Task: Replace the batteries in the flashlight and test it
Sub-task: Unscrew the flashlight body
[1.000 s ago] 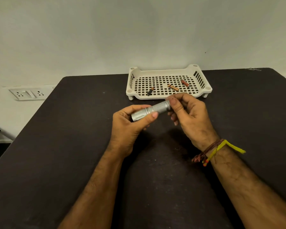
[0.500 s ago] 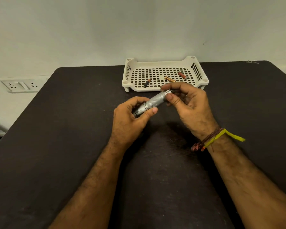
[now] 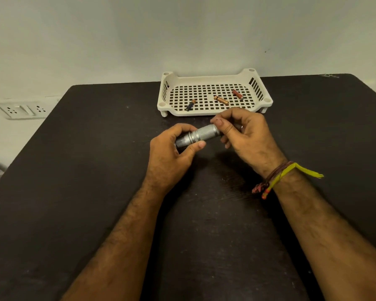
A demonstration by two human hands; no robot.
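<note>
Left hand (image 3: pixel 169 153) wrapped around lower end of silver flashlight (image 3: pixel 201 135); right hand (image 3: pixel 245 135) pinching its upper end, thumb on top. Flashlight held tilted just above black bench (image 3: pixel 96 170). Beyond: white tray (image 3: pixel 256 83) holding three batteries (image 3: pixel 221 99), well apart. Wall socket (image 3: pixel 22 109) far left.

The flashlight (image 3: pixel 201 135) is silver with a knurled, cross-hatched grip. The worktop (image 3: pixel 74 192) is matte black. Behind the flashlight, the tray (image 3: pixel 206 79) is cream with a square-grid floor, holding one dark blue battery (image 3: pixel 190 104), one copper-orange (image 3: pixel 221 99) and one reddish-brown (image 3: pixel 238 94). Wrist threads (image 3: pixel 278 177) are yellow and maroon.
</note>
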